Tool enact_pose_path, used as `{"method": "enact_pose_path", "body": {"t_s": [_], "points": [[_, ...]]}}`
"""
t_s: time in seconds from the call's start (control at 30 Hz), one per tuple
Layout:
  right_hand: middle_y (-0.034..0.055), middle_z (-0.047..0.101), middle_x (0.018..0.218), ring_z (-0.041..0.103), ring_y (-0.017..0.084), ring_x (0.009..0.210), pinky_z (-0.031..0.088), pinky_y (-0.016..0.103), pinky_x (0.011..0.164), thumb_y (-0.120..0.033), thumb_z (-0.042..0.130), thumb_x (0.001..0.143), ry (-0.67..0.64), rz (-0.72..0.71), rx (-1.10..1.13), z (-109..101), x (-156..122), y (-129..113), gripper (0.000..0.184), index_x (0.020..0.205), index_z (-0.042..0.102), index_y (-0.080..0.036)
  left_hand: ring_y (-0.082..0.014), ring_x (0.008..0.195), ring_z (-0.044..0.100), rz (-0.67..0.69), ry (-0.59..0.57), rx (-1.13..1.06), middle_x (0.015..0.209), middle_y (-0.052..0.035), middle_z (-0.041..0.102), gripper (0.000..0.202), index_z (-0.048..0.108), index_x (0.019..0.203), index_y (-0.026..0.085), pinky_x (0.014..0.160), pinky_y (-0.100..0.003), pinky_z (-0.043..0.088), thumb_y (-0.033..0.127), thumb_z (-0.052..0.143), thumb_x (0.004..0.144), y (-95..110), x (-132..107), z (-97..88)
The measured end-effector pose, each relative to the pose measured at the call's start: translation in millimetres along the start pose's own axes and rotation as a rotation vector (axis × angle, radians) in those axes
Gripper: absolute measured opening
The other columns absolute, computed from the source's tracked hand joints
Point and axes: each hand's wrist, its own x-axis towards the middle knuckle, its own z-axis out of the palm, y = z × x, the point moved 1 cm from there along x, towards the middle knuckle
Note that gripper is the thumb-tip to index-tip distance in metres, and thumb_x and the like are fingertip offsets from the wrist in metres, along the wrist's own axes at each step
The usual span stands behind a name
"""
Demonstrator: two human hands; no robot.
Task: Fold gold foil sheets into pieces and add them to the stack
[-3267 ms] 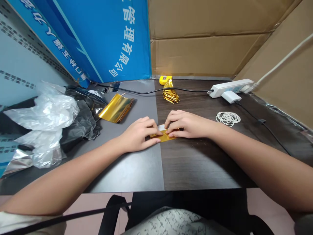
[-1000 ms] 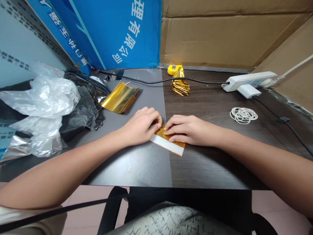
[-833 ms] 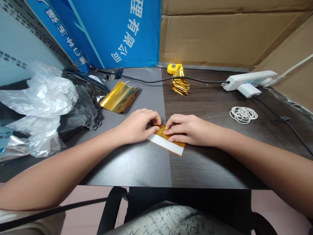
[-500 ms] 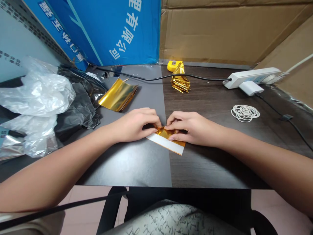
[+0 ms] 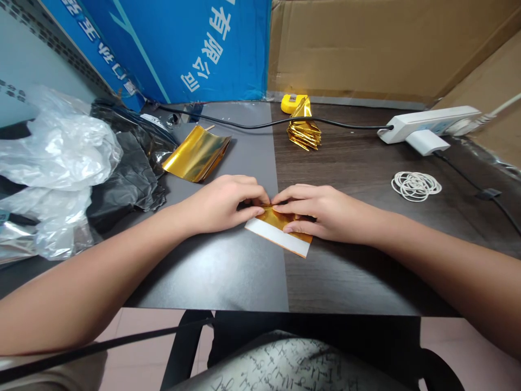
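Left hand and right hand both pinch a shiny gold foil sheet, hiding its far edge; white backing strip shows at six o'clock.

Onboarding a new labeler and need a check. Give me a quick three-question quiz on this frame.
1. True or false: the gold foil sheet lies untouched.
2. The sheet is pinched by: A neither hand; B both the left hand and the right hand; C one hand alone.
3. Fill in: the white rubber bands lie on the ___ side of the right hand.
Key: 1 false; 2 B; 3 right.
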Motion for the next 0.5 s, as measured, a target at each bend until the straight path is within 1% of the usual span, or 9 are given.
{"method": "enact_pose_path", "body": {"t_s": [0.1, 0.17, 0.33, 0.5], "points": [[0.0113, 0.067, 0.128, 0.066, 0.021, 0.113, 0.054, 0.035, 0.1, -0.025, 0.063, 0.095, -0.003, 0.001, -0.008, 0.8, 0.2, 0.9, 0.025, 0.116, 0.072, -0.016, -0.013, 0.078, 0.062, -0.041, 0.009, 0.003, 0.088, -0.0021, 0.068, 0.01, 0.071, 0.098, 0.015, 0.072, -0.023, 0.044, 0.018, 0.065, 0.091, 0.4, 0.1, -0.5], [0.0115, 0.068, 0.127, 0.065, 0.022, 0.113, 0.054, 0.036, 0.1, -0.024, 0.062, 0.096, -0.007, -0.012, -0.012, 0.6, 0.6, 0.8, 0.025, 0.116, 0.072, -0.014, -0.013, 0.08, 0.063, -0.036, -0.003, -0.018, 0.089, -0.0021, 0.068, 0.01, 0.07, 0.098, 0.015, 0.074, -0.023, 0.045, 0.016, 0.063, 0.091, 1.6, 0.1, -0.7], [0.0078, 0.071, 0.124, 0.066, 0.021, 0.107, 0.054, 0.038, 0.097, -0.025, 0.059, 0.098, -0.024, -0.027, -0.005, -0.6, 1.8, -0.3, 0.022, 0.115, 0.072, -0.018, -0.0142, 0.087, 0.064, 0.021, -0.045, -0.034, 0.094, -0.0039, 0.068, 0.013, 0.072, 0.099, 0.015, 0.081, -0.024, 0.047, 0.015, 0.062, 0.091, 2.9, -0.5, -2.5], [0.007, 0.072, 0.121, 0.064, 0.021, 0.104, 0.053, 0.037, 0.094, -0.026, 0.057, 0.099, -0.04, -0.029, 0.027, -1.8, 2.1, -2.1, 0.022, 0.114, 0.071, -0.017, -0.0141, 0.092, 0.065, 0.089, -0.078, -0.065, 0.097, -0.0043, 0.069, 0.016, 0.074, 0.105, 0.017, 0.086, -0.023, 0.047, 0.015, 0.063, 0.093, -1.3, -1.8, -5.6]]}}
